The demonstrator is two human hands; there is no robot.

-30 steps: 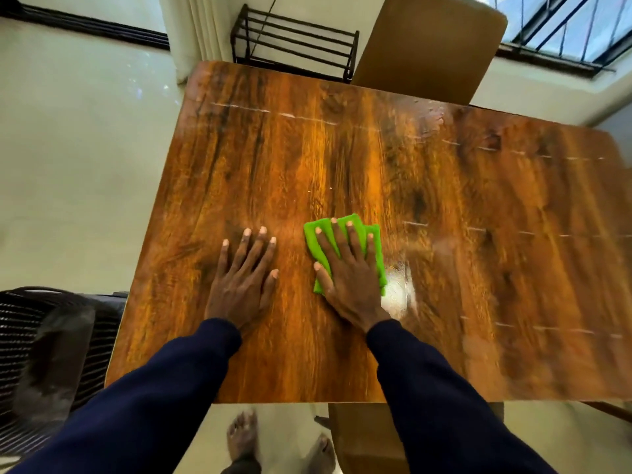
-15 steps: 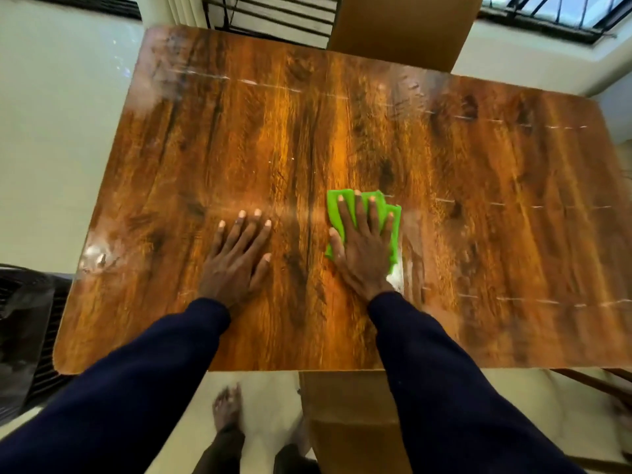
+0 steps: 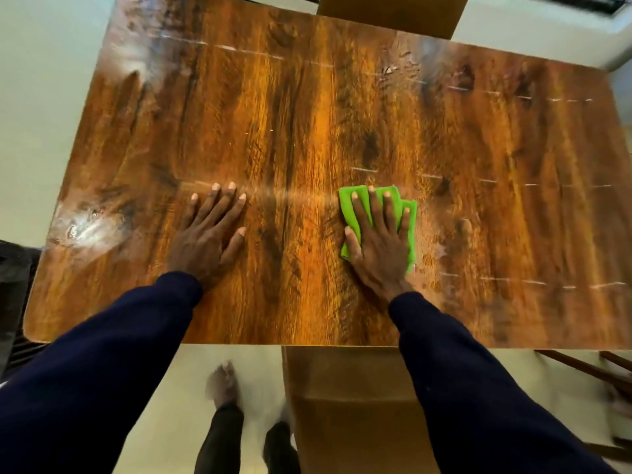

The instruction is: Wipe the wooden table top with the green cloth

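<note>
The glossy wooden table top (image 3: pixel 307 114) fills most of the view. A folded green cloth (image 3: pixel 349 206) lies on it right of centre. My right hand (image 3: pixel 379 244) presses flat on the cloth with straight, spread fingers, covering most of it. My left hand (image 3: pixel 208 234) rests flat on the bare wood to the left, fingers straight and slightly spread, a hand's width or more from the cloth. Both sleeves are dark blue.
A brown chair (image 3: pixel 349 405) is tucked under the near table edge below my right arm. Another brown chair back (image 3: pixel 393 12) stands at the far edge. A dark wicker seat (image 3: pixel 13 285) sits at the left. My bare feet (image 3: pixel 222 384) are on the pale floor.
My right hand has slid the green cloth to the right across the table, widening the gap to my left hand. The left hand stayed flat in place. The view tilted down towards the table.
</note>
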